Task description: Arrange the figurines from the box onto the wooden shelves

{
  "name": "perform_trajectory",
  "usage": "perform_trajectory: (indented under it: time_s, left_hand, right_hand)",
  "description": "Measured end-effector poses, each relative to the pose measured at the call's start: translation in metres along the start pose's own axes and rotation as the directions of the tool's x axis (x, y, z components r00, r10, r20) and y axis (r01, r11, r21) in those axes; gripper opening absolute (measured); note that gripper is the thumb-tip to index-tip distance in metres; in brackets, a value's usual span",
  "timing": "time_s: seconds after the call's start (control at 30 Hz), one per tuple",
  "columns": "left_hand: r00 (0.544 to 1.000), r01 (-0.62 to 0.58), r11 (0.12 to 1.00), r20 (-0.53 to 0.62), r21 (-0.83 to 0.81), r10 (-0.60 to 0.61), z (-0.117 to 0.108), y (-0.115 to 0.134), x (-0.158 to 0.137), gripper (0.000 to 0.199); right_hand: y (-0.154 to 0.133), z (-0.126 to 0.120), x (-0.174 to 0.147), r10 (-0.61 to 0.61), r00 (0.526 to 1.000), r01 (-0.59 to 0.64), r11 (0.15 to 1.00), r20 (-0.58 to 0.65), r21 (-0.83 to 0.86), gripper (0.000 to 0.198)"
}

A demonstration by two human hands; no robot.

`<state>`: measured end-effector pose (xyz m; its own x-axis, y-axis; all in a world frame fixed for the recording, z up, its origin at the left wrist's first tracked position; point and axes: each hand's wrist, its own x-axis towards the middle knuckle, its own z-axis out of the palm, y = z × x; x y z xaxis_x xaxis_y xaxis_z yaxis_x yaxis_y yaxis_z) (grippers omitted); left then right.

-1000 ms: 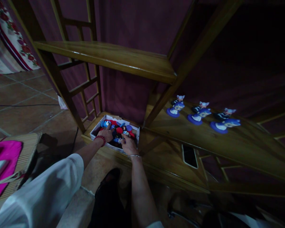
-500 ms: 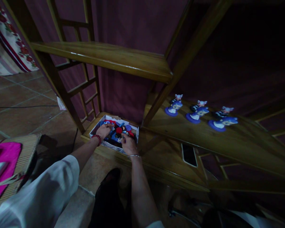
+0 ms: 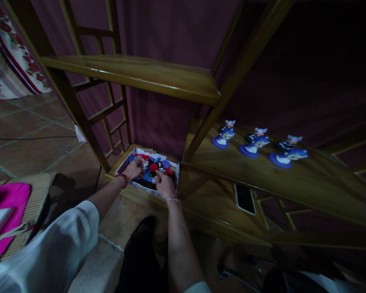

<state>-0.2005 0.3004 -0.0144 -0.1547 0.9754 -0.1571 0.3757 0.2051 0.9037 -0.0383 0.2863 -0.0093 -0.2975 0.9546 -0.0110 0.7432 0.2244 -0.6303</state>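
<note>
A shallow white cardboard box (image 3: 177,179) full of small red, blue and black figurines sits on the lowest shelf. My left hand (image 3: 131,170), with a red bead bracelet, reaches into its left part; its curled fingers hold a small white-and-blue figurine (image 3: 145,165). Over the box's right half is my right hand (image 3: 165,185), wearing a thin silver bangle. Its thumb and fingertips are drawn together among the figurines, and what they grip cannot be made out. Round red and blue bases (image 3: 165,164) show between the hands.
Several figurines on purple bases (image 3: 249,150) stand in two rows on the higher shelf (image 3: 232,167) at right. A phone (image 3: 244,199) lies on the lower shelf. Another wooden shelf (image 3: 134,77) overhangs the box. At left is a woven-topped seat (image 3: 39,191) with a pink cloth (image 3: 20,199).
My left fingers have curled and drawn up slightly, and a white-and-blue figurine now shows at their tips. My right hand has stayed almost in place. The view has shifted a little.
</note>
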Motion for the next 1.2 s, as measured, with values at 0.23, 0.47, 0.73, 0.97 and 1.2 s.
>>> perform_trajectory:
  time_s: [0.23,0.47,0.73,0.97,1.2]
  left_hand:
    - [0.936,-0.352,0.794,0.174,0.495,0.306,0.004,-0.009,-0.006,0.03]
    - [0.866,-0.489,0.84,0.25,0.237,0.433,0.006,-0.013,-0.007,0.031]
    - [0.917,-0.394,0.83,0.235,0.395,0.323,0.006,-0.005,-0.007,0.019]
    - [0.959,-0.105,0.683,-0.108,0.723,0.262,0.008,-0.002,-0.006,0.027]
    - [0.976,-0.126,0.613,-0.012,0.78,0.216,0.007,-0.002,0.018,0.054]
  right_hand:
    - [-0.002,0.002,0.0,-0.005,1.0,0.005,0.999,-0.012,0.04,0.052]
    - [-0.002,0.007,0.001,-0.084,0.996,0.084,0.995,0.004,0.046,0.051]
    - [-0.003,0.008,0.001,-0.064,0.997,0.062,0.997,0.044,0.045,0.025]
    - [-0.004,0.0,0.001,0.109,0.991,-0.113,0.992,-0.075,-0.056,0.029]
    - [0.003,-0.006,0.0,0.121,0.992,-0.12,0.993,-0.047,0.022,0.028]
